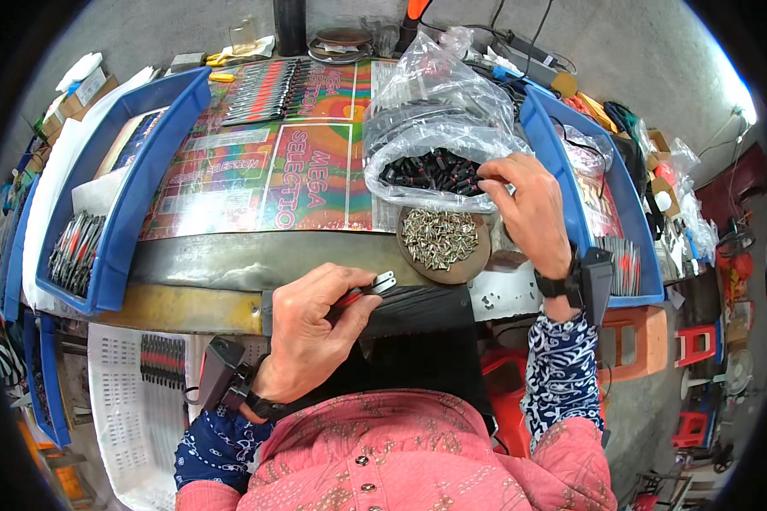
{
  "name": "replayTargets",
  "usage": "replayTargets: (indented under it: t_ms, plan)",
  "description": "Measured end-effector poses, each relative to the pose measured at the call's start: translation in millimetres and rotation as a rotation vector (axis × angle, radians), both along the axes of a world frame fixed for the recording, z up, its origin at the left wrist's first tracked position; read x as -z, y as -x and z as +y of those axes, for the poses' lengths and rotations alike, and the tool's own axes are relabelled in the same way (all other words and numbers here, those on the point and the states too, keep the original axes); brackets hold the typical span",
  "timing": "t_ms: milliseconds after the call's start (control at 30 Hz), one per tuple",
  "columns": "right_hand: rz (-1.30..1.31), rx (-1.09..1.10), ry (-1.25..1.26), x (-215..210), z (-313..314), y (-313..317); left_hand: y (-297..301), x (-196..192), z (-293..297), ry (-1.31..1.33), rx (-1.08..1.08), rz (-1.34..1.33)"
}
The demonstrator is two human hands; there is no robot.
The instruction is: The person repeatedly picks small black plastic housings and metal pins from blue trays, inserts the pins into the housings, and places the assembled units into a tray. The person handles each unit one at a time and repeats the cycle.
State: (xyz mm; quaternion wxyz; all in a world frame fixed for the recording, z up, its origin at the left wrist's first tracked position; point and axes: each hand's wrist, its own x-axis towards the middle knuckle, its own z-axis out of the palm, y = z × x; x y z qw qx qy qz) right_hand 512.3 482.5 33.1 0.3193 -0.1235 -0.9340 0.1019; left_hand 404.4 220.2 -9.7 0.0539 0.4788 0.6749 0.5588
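Looks partway: a row (267, 90) is laid left of the bag (443, 132), tons of parts (435, 173) left inside. Front-left of it, a piece (385, 282) is pinched by the left hand (314, 328); at its mouth, what's grasped by the right hand (533, 209) can't be told.

Held piece (385, 280): bright smooth metal end, red-and-black grip looks plastic. Bag (439, 72): clear thin plastic, glossy, crinkled. Black parts (435, 173) inside it: plastic, slight sheen, red bits. Small pieces (440, 238): shiny silvery metal, in a dull brown dish (477, 266), material unclear. Printed sheet (315, 204): glossy, smooth, strong light reflections. Table (222, 262): bare strip smooth, scuffed, semi-gloss. Blue tray (149, 192): smooth plastic, low sheen. White basket (119, 409): perforated plastic. Sleeve (562, 366): patterned cloth, matt. Shirt (358, 443): soft wrinkled matt cloth. Wall (162, 34): matt, rough-looking.
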Motion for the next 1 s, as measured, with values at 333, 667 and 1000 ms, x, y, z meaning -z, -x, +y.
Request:
replayTargets:
  t_ms: [333, 667, 1000]
  plan:
    - [-0.230, -0.042, -0.245, 15.4, 30.0, 26.9, 7.9, 1.0, -0.2, 0.021, -0.008, 0.064]
    - [-0.326, -0.034, -0.229, 17.4, 30.7, 32.8, 9.4, 4.5, -0.4, 0.062, -0.007, 0.046]
    - [-0.136, -0.008, -0.203, 19.9, 20.6, 26.5, 5.7, -3.6, -4.8, 0.081, 0.002, 0.066]
